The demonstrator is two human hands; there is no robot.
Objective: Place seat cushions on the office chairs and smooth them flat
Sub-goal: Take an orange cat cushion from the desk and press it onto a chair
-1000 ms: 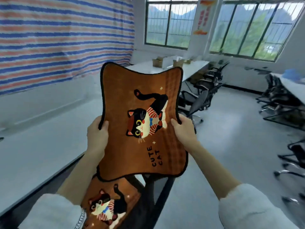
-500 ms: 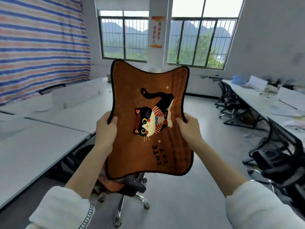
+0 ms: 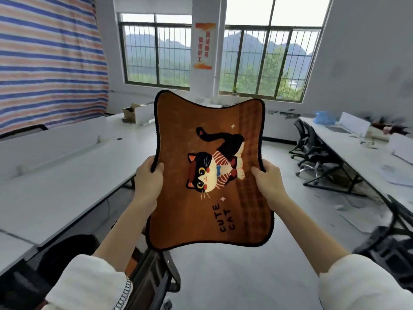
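While both hands gripped its side edges, the left hand and right hand held the cat-print seat cushion upright in mid-air, above the near floor. Compared with a second earlier, the view had swung from the left counter toward the far office chairs, probably the next seat; what sat below was blurred.

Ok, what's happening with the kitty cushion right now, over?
Left hand and right hand grip the cushion by its sides. Held up in the air, on no chair. Nothing blocking.
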